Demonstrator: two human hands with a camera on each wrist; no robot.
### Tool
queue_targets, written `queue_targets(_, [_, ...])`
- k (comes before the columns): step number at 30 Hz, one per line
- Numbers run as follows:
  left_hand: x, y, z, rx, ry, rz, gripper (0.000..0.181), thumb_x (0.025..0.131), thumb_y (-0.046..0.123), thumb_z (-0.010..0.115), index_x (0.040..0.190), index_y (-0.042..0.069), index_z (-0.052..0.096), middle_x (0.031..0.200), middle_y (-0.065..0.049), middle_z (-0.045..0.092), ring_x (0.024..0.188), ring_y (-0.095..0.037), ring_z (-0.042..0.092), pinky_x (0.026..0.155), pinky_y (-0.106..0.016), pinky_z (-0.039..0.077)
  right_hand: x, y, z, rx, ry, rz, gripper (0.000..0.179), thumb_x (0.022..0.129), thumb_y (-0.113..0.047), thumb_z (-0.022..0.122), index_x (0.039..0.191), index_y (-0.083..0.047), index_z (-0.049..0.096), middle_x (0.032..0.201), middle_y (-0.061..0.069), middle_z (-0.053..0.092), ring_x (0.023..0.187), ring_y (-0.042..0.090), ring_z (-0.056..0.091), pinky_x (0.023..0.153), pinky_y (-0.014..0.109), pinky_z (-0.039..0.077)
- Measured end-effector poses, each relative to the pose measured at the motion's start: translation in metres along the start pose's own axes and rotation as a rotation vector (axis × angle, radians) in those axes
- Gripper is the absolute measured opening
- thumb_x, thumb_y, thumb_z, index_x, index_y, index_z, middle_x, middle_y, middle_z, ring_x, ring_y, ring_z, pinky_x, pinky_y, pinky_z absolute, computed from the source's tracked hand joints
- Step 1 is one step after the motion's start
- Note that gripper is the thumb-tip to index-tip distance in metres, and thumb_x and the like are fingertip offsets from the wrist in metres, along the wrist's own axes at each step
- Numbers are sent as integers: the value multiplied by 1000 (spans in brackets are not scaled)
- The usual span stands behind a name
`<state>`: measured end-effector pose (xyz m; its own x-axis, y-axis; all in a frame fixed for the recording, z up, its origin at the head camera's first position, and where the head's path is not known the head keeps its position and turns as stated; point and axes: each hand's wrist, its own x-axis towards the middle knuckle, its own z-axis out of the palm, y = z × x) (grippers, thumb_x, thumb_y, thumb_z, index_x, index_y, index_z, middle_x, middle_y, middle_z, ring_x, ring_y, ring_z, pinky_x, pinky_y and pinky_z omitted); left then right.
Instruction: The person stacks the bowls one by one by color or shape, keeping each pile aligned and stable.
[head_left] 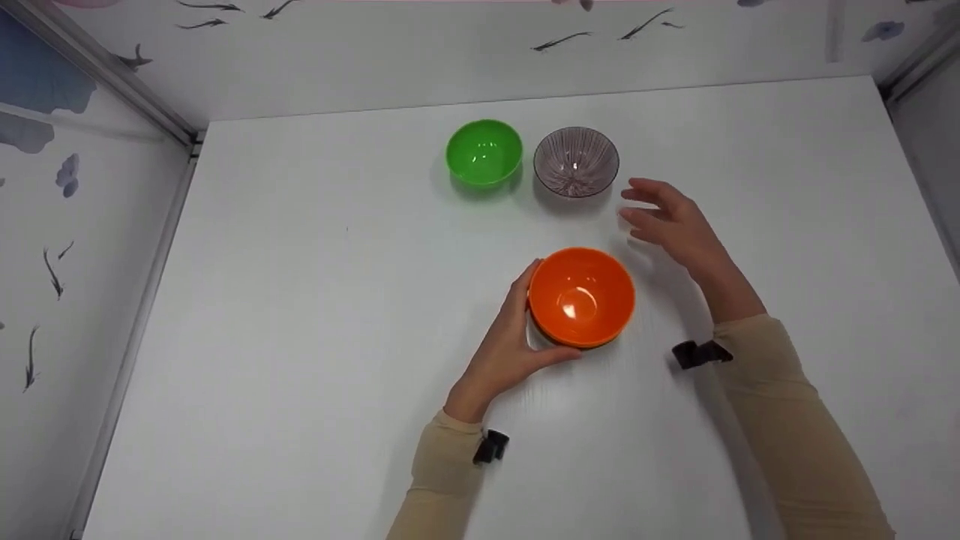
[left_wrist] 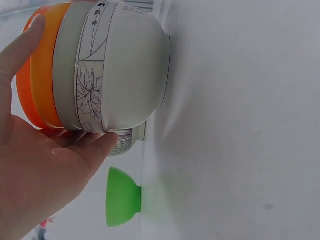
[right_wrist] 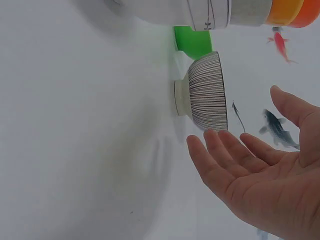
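Note:
My left hand (head_left: pixel 504 349) holds a stack of bowls from the left side, its thumb near the front and its fingers around the far side. An orange bowl (head_left: pixel 583 296) tops the stack. In the left wrist view a yellow-orange rim, a grey bowl (left_wrist: pixel 67 65) and a white bowl with a leaf-patterned band (left_wrist: pixel 132 70) show beneath it. My right hand (head_left: pixel 675 225) hovers with spread, lightly bent fingers and nothing in them. Its fingertips are close to the right side of a striped bowl (head_left: pixel 576 162), which stands upright on the table.
A green bowl (head_left: pixel 484 154) stands just left of the striped one, near the back of the white table (head_left: pixel 300 337). White panels (head_left: pixel 390 60) with painted fish and flowers rise behind the table and on its left side.

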<state>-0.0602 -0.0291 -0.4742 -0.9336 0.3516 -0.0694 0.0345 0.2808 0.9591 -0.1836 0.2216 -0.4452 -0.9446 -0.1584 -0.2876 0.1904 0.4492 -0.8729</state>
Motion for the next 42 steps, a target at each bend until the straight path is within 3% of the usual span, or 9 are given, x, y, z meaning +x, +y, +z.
queue_targets(6, [0, 1, 2, -17, 2, -16, 113, 77, 35, 86, 160, 22, 10, 166, 6, 21, 153, -12, 24, 126, -40, 25, 21, -5, 5, 33, -30, 55, 71, 98, -39, 61, 156, -12, 29, 155, 14, 42, 134, 30, 51, 106, 39, 50])
queue_targets(12, [1, 0, 2, -8, 13, 13, 111, 79, 33, 85, 160, 18, 10, 165, 3, 23, 152, -14, 26, 126, -39, 27, 33, -4, 11, 153, -49, 83, 77, 99, -31, 61, 159, -11, 18, 158, 17, 36, 136, 32, 50, 112, 41, 46])
queue_targets(19, [0, 0, 1, 0, 22, 27, 111, 79, 32, 86, 160, 18, 11, 165, 2, 24, 152, -14, 27, 125, -39, 27, 48, 3, 19, 348, -66, 199, 77, 100, -31, 60, 161, -20, 14, 162, 10, 32, 138, 26, 48, 116, 36, 42])
queue_targets(23, [0, 0, 1, 1, 26, 31, 110, 79, 31, 85, 160, 18, 12, 165, 2, 25, 151, -14, 28, 125, -38, 28, 53, 5, 23, 415, -66, 253, 75, 101, -33, 57, 161, -23, 13, 161, 8, 34, 138, 24, 48, 113, 33, 44])
queue_targets(34, [-1, 2, 1, 11, 20, 11, 110, 79, 31, 85, 160, 16, 11, 165, 1, 24, 152, -14, 26, 126, -38, 26, 58, 2, 26, 422, -80, 294, 71, 102, -37, 52, 161, -27, 13, 154, 9, 41, 133, 22, 51, 107, 29, 50])
queue_targets(42, [-1, 2, 0, -16, 24, -4, 110, 78, 30, 86, 160, 19, 13, 165, 4, 24, 152, -13, 26, 125, -37, 27, 60, -3, 29, 558, -33, 298, 70, 102, -29, 55, 161, -22, 17, 152, 11, 43, 126, 18, 54, 97, 24, 55])
